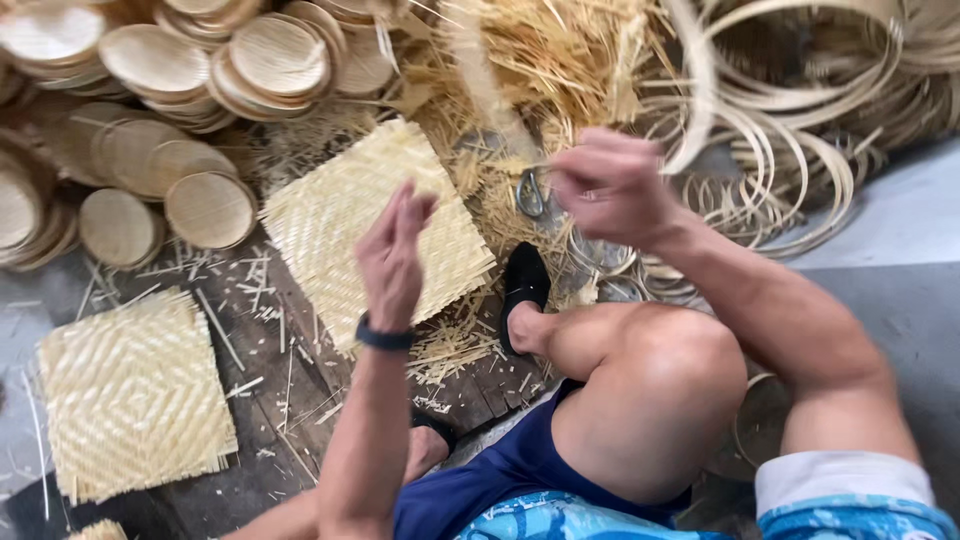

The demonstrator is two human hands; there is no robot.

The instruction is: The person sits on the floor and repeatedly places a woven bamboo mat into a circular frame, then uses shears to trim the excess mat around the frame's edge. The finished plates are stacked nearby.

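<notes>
— Bamboo everywhere in the head view. What do the hands hold?
— The right hand (612,185) is closed around a blurred bamboo strip (480,70). The left hand (392,255) is raised, fingers flat together, empty.
— And beneath them?
— A square woven mat (330,215) lies on the plank floor (300,400), scissors (530,192) just beside it, round woven discs (210,208) nearby.

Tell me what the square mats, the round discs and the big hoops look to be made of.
Square mat: pale yellow flat strips in a diagonal weave, likely split bamboo or cane, unfinished, with frayed ends.
Round discs: the same woven strips by the look, trimmed into circles, matte.
Hoops: thin bent bands of pale wood, probably bamboo, bare and smooth.
</notes>
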